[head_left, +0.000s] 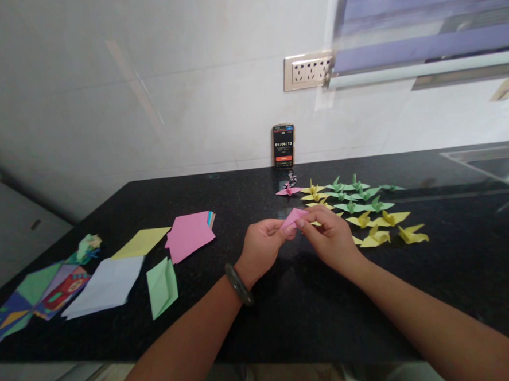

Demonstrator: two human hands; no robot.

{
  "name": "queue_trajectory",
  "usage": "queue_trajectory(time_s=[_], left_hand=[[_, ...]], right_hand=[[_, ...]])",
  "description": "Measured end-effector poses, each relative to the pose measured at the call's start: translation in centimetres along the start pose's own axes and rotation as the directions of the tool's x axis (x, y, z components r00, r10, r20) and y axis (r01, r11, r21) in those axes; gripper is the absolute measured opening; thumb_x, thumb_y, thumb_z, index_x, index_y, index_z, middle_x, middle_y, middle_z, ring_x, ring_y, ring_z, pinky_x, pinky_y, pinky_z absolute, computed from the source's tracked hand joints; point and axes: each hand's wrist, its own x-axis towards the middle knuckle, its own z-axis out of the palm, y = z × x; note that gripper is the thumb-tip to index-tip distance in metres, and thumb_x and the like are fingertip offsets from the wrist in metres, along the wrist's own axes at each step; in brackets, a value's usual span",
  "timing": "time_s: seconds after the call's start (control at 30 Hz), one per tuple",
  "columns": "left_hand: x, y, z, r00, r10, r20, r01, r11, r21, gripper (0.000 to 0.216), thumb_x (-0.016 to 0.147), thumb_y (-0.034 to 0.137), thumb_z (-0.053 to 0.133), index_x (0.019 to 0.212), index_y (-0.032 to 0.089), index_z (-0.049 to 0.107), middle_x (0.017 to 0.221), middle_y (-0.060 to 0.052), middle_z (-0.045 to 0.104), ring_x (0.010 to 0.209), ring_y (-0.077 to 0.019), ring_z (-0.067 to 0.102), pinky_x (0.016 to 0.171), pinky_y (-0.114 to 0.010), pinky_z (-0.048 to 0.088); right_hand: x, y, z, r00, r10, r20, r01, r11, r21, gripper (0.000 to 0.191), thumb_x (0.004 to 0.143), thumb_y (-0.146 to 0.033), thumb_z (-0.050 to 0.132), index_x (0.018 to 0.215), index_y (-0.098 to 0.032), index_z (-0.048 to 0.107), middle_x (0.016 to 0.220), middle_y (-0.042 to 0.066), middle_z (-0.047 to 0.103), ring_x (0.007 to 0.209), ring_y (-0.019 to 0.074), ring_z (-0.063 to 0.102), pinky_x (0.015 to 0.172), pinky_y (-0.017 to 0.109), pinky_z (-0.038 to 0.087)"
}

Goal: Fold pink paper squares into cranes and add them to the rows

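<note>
A small folded piece of pink origami paper [293, 216] is held up over the dark counter between both hands. My left hand [264, 244] pinches its left corner, with a dark bangle on that wrist. On the other side, my right hand [332, 237] grips the right edge between thumb and fingers. Behind and to the right of my right hand stand folded paper cranes: a pink crane [289, 192], several yellow cranes [373, 238] and several green cranes [350, 206]. My right hand partly hides some yellow ones.
Left of my hands lie a stack of pink paper [190, 236], a folded green sheet [162, 288], a yellow sheet [141, 242], white paper [107, 285] and a colourful printed packet [64, 291]. A phone [283, 147] showing a timer leans against the wall below a socket panel [307, 71].
</note>
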Motion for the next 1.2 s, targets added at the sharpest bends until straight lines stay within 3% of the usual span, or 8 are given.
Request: queue_trajectory(time_s=[0.13, 0.23, 0.3, 0.43, 0.53, 0.67, 0.87, 1.2], left_hand=[[0.3, -0.2, -0.3, 0.999, -0.023, -0.031, 0.024, 0.999, 0.035, 0.022, 0.070, 0.033, 0.065, 0.075, 0.012, 0.068, 0.069, -0.006, 0.069, 0.064, -0.0135, 0.061, 0.062, -0.024, 0.047], [0.4, -0.2, -0.6, 0.999, -0.024, 0.028, 0.021, 0.994, 0.104, 0.021, 0.071, 0.032, 0.064, 0.073, 0.012, 0.068, 0.067, -0.006, 0.068, 0.063, -0.0135, 0.061, 0.062, -0.025, 0.047], [0.4, -0.1, -0.9, 0.997, -0.013, 0.080, -0.001, 0.984, 0.176, 0.020, 0.071, 0.032, 0.063, 0.072, 0.012, 0.068, 0.067, -0.006, 0.067, 0.063, -0.0137, 0.060, 0.061, -0.024, 0.046], [0.4, 0.2, -0.9, 0.999, 0.028, 0.031, -0.033, 0.985, 0.168, 0.018, 0.066, 0.029, 0.067, 0.072, 0.012, 0.066, 0.065, -0.005, 0.066, 0.061, -0.0130, 0.058, 0.057, -0.023, 0.044], [0.5, 0.3, -0.8, 0.998, 0.039, -0.039, -0.037, 0.998, 0.056, 0.016, 0.062, 0.026, 0.070, 0.069, 0.013, 0.064, 0.063, -0.002, 0.063, 0.058, -0.0108, 0.055, 0.056, -0.021, 0.042], [0.5, 0.1, -0.7, 0.999, 0.014, -0.034, -0.017, 0.997, -0.078, 0.017, 0.059, 0.025, 0.073, 0.069, 0.013, 0.065, 0.063, -0.001, 0.062, 0.059, -0.0101, 0.054, 0.059, -0.022, 0.043], [0.5, -0.1, -0.5, 1.000, -0.021, -0.008, 0.020, 0.992, -0.127, 0.020, 0.063, 0.030, 0.069, 0.073, 0.013, 0.069, 0.070, -0.004, 0.067, 0.064, -0.0122, 0.057, 0.064, -0.025, 0.045], [0.2, 0.3, -0.3, 0.997, 0.056, -0.056, -0.058, 0.998, -0.026, 0.016, 0.068, 0.028, 0.065, 0.072, 0.013, 0.068, 0.067, -0.002, 0.065, 0.061, -0.0116, 0.056, 0.061, -0.024, 0.045]], right_hand=[[0.0, 0.0, 0.0, 0.999, 0.048, 0.007, -0.048, 0.999, 0.017, 0.005, 0.078, -0.023, 0.055, 0.076, -0.019, 0.058, 0.083, 0.006, 0.058, 0.077, 0.0166, 0.056, 0.057, 0.026, 0.047], [0.1, 0.4, -0.3, 0.994, 0.087, 0.061, -0.090, 0.994, 0.057, 0.031, 0.074, -0.023, 0.059, 0.104, -0.019, 0.053, 0.103, 0.009, 0.055, 0.084, 0.0174, 0.055, 0.056, 0.026, 0.048], [0.3, 0.5, -0.5, 0.986, 0.068, 0.149, -0.077, 0.996, 0.055, 0.037, 0.074, -0.022, 0.059, 0.111, -0.020, 0.052, 0.102, 0.008, 0.058, 0.082, 0.0168, 0.056, 0.061, 0.027, 0.048], [0.4, 0.3, -0.7, 0.946, 0.159, 0.282, -0.176, 0.984, 0.036, 0.013, 0.077, -0.028, 0.056, 0.083, -0.018, 0.063, 0.073, 0.003, 0.064, 0.066, 0.0144, 0.057, 0.058, 0.026, 0.045], [0.2, -0.1, -0.2, 0.903, 0.276, 0.328, -0.336, 0.931, 0.143, 0.019, 0.076, -0.035, 0.057, 0.072, -0.017, 0.060, 0.063, 0.001, 0.060, 0.055, 0.0116, 0.052, 0.051, 0.024, 0.042], [-0.4, -0.3, 0.8, 0.878, 0.339, 0.338, -0.435, 0.860, 0.268, 0.025, 0.074, -0.041, 0.060, 0.069, -0.016, 0.056, 0.058, -0.001, 0.057, 0.050, 0.0099, 0.049, 0.047, 0.022, 0.039], [-0.8, 0.1, 1.2, 0.889, 0.390, 0.240, -0.453, 0.824, 0.340, 0.026, 0.072, -0.042, 0.062, 0.069, -0.017, 0.055, 0.061, 0.001, 0.061, 0.053, 0.0118, 0.053, 0.050, 0.025, 0.044], [-0.8, -0.4, 1.0, 0.908, 0.336, 0.249, -0.408, 0.845, 0.346, 0.027, 0.072, -0.044, 0.062, 0.068, -0.017, 0.060, 0.062, 0.002, 0.063, 0.055, 0.0131, 0.055, 0.053, 0.026, 0.045]])
